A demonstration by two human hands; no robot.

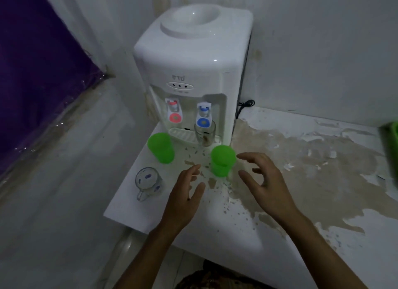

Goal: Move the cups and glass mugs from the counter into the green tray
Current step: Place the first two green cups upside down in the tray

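Two green plastic cups stand on the white counter [215, 219]: one at the left [161, 148], one in the middle [222, 160]. A clear glass mug with blue dots [148, 182] stands near the counter's left edge, its handle toward me. Another glass mug [205, 133] sits on the dispenser's drip tray under the blue tap. My left hand [185, 194] hovers open just left of the middle cup. My right hand [265, 183] hovers open just right of it, fingers curled, touching nothing. A slice of the green tray [390, 148] shows at the right frame edge.
A white water dispenser [191, 73] with red and blue taps stands at the back of the counter against the wall, its black cord [244, 105] behind it. The counter surface is stained and peeling at the right. A purple sheet [38, 62] covers the left wall.
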